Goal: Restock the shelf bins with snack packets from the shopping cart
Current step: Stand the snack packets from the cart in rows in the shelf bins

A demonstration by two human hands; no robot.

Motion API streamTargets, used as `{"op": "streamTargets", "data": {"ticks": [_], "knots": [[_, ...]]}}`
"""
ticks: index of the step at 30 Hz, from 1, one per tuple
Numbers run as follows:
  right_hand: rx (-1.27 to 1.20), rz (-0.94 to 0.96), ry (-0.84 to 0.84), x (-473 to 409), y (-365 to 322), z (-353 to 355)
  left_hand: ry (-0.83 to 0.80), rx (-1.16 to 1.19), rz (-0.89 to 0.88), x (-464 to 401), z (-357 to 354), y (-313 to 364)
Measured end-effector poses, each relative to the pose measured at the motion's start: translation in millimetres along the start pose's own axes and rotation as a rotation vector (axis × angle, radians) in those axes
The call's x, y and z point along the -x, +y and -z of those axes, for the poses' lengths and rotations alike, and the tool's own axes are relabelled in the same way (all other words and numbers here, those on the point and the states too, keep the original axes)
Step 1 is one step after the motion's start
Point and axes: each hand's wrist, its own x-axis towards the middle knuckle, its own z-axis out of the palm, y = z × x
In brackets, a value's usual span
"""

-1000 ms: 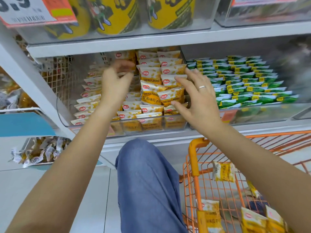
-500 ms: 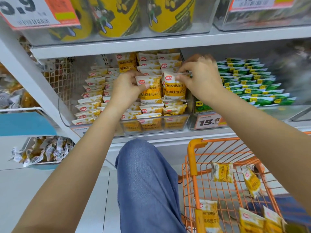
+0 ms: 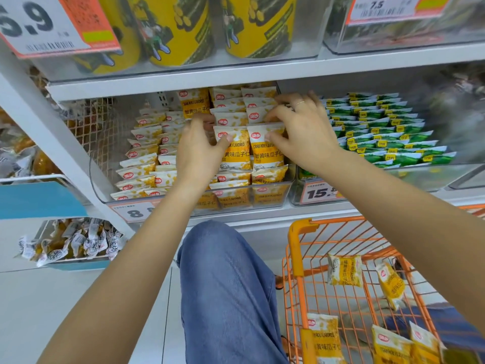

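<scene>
- Fingers of the left hand (image 3: 196,151) pinch the top edge of one upright yellow packet (image 3: 235,151), now pushed lower into the clear bin (image 3: 267,198) than half a second ago.
- Right hand (image 3: 304,132) likewise grips its packet (image 3: 266,148), both nearly seated, so this pair looks almost stocked.
- More packets wait in the orange cart (image 3: 296,248); its far end is cut off.

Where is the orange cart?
In the head view, the orange cart is low on the right, below the shelf, beside the person's blue-trousered knee.
</scene>
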Motion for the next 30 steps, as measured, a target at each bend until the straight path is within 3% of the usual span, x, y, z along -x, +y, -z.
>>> {"op": "streamTargets", "data": {"ticks": [3, 5, 8, 10, 12, 14, 17, 19, 22, 26, 30], "knots": [[-0.148, 0.044, 0.189, 28, 3, 22, 0.107, -0.003, -0.180, 18, 8, 14], [-0.263, 0.100, 0.250, 58, 7, 43, 0.073, 0.109, -0.329, 39, 10, 36], [-0.295, 0.188, 0.156, 113, 22, 68, -0.254, 0.261, -0.464, 84, 1, 74], [-0.263, 0.250, 0.028, 154, 37, 74, -0.531, 0.187, -0.562, 113, -13, 92], [-0.201, 0.304, -0.167, 195, 54, 70, -0.756, -0.023, -0.673, 135, -34, 100], [-0.035, 0.348, -0.464, 233, 70, 57, -0.941, -0.256, -0.729, 153, -57, 102], [0.307, 0.144, -1.251, 272, 87, 36, -1.148, -0.479, -0.702, 174, -88, 98], [0.349, 0.002, -1.565, 286, 95, 25, -1.211, -0.570, -0.659, 181, -100, 94], [0.297, -0.036, -1.626, 296, 104, 12, -1.204, -0.659, -0.635, 180, -103, 90], [0.151, -0.080, -1.568, 305, 113, -8, -1.195, -0.594, -0.602, 179, -102, 88], [-0.243, -0.299, -1.406, 277, 124, 5, -1.151, -0.546, -0.582, 179, -100, 90]]}}
